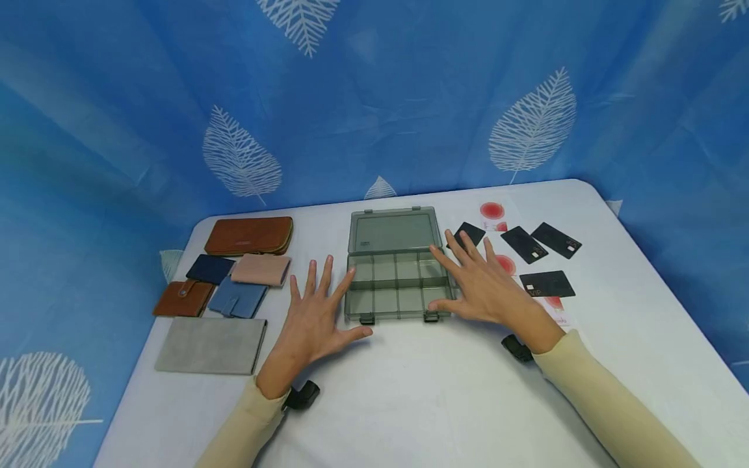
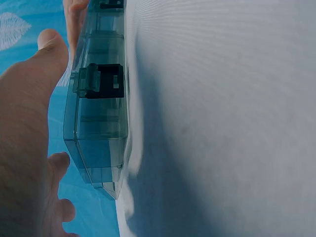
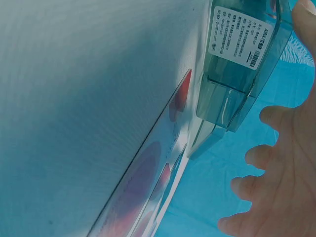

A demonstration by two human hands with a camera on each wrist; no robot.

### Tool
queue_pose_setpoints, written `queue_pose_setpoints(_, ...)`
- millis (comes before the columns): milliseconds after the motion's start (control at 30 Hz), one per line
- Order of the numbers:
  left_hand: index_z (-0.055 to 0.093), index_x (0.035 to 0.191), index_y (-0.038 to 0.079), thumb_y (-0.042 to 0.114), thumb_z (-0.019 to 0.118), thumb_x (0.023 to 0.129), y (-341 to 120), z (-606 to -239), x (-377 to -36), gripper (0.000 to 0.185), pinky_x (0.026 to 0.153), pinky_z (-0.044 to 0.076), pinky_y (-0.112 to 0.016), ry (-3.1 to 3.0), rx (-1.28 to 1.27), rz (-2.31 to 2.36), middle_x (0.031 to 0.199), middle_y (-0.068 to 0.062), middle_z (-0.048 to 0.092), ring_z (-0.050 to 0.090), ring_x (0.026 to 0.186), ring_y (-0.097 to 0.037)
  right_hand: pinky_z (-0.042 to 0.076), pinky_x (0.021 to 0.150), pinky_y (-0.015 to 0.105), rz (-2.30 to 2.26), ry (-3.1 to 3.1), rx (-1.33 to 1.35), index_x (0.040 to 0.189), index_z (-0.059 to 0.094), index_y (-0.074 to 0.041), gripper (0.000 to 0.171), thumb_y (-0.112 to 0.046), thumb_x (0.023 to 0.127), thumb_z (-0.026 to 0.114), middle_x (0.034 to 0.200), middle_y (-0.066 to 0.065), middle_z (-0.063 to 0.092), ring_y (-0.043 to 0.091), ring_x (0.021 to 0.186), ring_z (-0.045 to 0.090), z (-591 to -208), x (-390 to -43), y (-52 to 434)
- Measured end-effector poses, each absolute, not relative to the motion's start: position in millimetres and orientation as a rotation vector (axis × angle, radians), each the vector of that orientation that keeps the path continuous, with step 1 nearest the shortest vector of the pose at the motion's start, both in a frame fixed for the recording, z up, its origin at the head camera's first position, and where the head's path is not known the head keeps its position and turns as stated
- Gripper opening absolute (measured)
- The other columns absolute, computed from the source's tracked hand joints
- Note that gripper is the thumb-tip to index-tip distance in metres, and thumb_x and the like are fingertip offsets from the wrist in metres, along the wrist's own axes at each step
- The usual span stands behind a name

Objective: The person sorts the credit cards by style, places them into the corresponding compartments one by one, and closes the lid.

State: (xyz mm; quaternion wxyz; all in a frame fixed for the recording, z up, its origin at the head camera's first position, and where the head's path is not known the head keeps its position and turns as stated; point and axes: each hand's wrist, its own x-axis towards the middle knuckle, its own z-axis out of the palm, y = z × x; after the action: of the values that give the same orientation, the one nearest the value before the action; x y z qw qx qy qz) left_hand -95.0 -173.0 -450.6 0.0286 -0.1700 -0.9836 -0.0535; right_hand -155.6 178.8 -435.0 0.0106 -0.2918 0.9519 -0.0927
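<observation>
Between my hands lies a translucent grey-green divided plastic box [image 1: 386,300], its lid [image 1: 395,232] folded back and its compartments bare. My left hand [image 1: 316,322] hovers at the box's left side, fingers spread and straight, holding nothing. On the other side my right hand [image 1: 482,286] is spread too, its thumb and index finger overlapping the box's right edge in the head view. In the left wrist view a dark latch [image 2: 111,81] shows on the box's front. A white printed label [image 3: 242,37] is on the box's side in the right wrist view.
At the left lie a long brown zip wallet [image 1: 248,236], a grey wallet [image 1: 210,346], a pink wallet [image 1: 261,269], a blue wallet [image 1: 238,297], a navy wallet [image 1: 210,268] and a small brown wallet [image 1: 184,298]. Several black cards [image 1: 547,284] and red-white cards [image 1: 493,211] lie right.
</observation>
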Motion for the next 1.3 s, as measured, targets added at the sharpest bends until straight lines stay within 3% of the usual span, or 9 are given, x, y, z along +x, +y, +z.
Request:
queue_pose_setpoints(300, 0.025, 0.173, 0.029, 0.088, 0.064, 0.082, -175.5, -447.6, -96.2, 0.115, 0.119, 0.015, -0.083, -3.001, -0.554, -0.164, 0.179, -0.02, 0.01, 0.011, 0.162, -0.052, 0.008, 0.122, 0.08, -0.309, 2.976, -0.917, 0.173, 0.027, -0.019, 0.11, -0.08, 0.09, 0.066, 0.179, 0.02, 0.011, 0.05, 0.164, 0.01, -434.5, -159.5, 183.1)
queue_pose_setpoints(600, 0.024, 0.174, 0.028, 0.086, 0.065, 0.084, -178.5, -441.2, -102.2, 0.114, 0.121, 0.018, -0.079, -2.979, -0.634, -0.184, 0.18, -0.019, 0.008, 0.01, 0.163, -0.05, 0.01, 0.126, 0.073, -0.32, 2.948, -0.952, 0.172, 0.028, -0.017, 0.104, -0.073, 0.094, 0.068, 0.179, 0.021, 0.011, 0.049, 0.163, 0.015, -424.8, -174.4, 198.6)
queue_pose_setpoints(667, 0.025, 0.174, 0.027, 0.084, 0.066, 0.085, -181.3, -438.7, -104.8, 0.113, 0.123, 0.022, -0.075, -2.955, -0.658, -0.193, 0.18, -0.019, 0.012, 0.017, 0.163, -0.049, 0.017, 0.126, 0.072, -0.345, 2.945, -0.988, 0.172, 0.03, -0.015, 0.1, -0.068, 0.096, 0.07, 0.178, 0.022, 0.016, 0.048, 0.162, 0.02, -420.6, -183.5, 203.6)
queue_pose_setpoints(800, 0.031, 0.172, 0.023, 0.078, 0.069, 0.089, -187.5, -434.6, -110.3, 0.106, 0.124, 0.031, -0.066, -2.874, -0.726, -0.262, 0.176, -0.016, 0.027, 0.035, 0.158, -0.044, 0.044, 0.113, 0.068, -0.392, 2.948, -1.019, 0.169, 0.038, -0.017, 0.088, -0.06, 0.1, 0.07, 0.172, 0.02, 0.035, 0.044, 0.155, 0.039, -416.6, -208.0, 216.2)
queue_pose_setpoints(867, 0.036, 0.17, 0.021, 0.077, 0.067, 0.092, -190.4, -434.5, -112.9, 0.101, 0.121, 0.037, -0.064, -2.829, -0.772, -0.31, 0.174, -0.015, 0.034, 0.044, 0.153, -0.042, 0.049, 0.107, 0.068, -0.419, 2.935, -1.012, 0.167, 0.043, -0.016, 0.08, -0.056, 0.102, 0.069, 0.168, 0.018, 0.042, 0.043, 0.15, 0.046, -416.6, -220.8, 223.4)
queue_pose_setpoints(1033, 0.048, 0.164, 0.015, 0.075, 0.061, 0.097, -194.6, -437.4, -118.1, 0.091, 0.109, 0.05, -0.061, -2.749, -0.893, -0.483, 0.168, -0.015, 0.044, 0.058, 0.141, -0.04, 0.042, 0.113, 0.07, -0.51, 2.859, -0.992, 0.161, 0.051, -0.011, 0.064, -0.038, 0.106, 0.07, 0.162, 0.017, 0.049, 0.043, 0.149, 0.045, -420.0, -246.7, 240.2)
queue_pose_setpoints(1300, 0.054, 0.159, 0.014, 0.051, 0.079, 0.096, -201.7, -446.0, -122.2, 0.078, 0.111, 0.05, -0.058, -2.798, -0.984, -0.683, 0.169, -0.011, 0.044, 0.051, 0.149, -0.035, 0.042, 0.114, 0.068, -0.643, 2.711, -1.058, 0.152, 0.059, -0.002, 0.053, -0.004, 0.101, 0.072, 0.152, 0.02, 0.06, 0.043, 0.141, 0.05, -429.5, -271.3, 256.9)
